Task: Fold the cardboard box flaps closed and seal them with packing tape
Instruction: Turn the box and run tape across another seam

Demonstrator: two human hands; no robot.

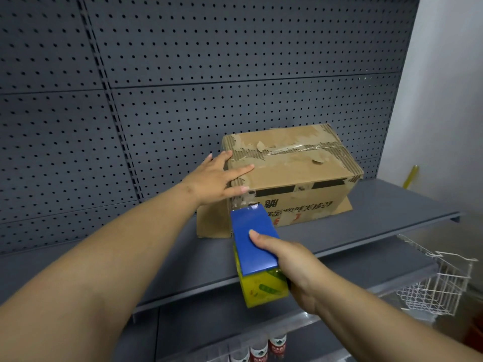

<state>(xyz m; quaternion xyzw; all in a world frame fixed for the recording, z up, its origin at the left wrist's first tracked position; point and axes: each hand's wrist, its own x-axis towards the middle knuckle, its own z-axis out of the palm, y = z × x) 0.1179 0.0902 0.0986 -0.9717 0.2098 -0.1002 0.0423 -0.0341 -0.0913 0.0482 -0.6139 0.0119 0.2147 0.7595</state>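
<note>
A worn brown cardboard box [295, 173] stands on a grey shelf [379, 202]. Its top flaps are folded shut and a strip of clear tape runs along the middle seam. My left hand [218, 176] lies flat on the box's top left corner, fingers spread. My right hand [292, 267] grips a tape dispenser [254, 244] with a blue cover and a yellow roll. The dispenser's front edge touches the box's near face below the left corner, where clear tape shows. A loose flap sticks out under the box at the shelf.
A grey pegboard wall [183, 74] rises behind the shelf. A white wire basket [439, 286] hangs at the lower right. Bottles with red labels [264, 348] stand on a lower shelf. A yellow object [410, 176] leans by the white wall at the right.
</note>
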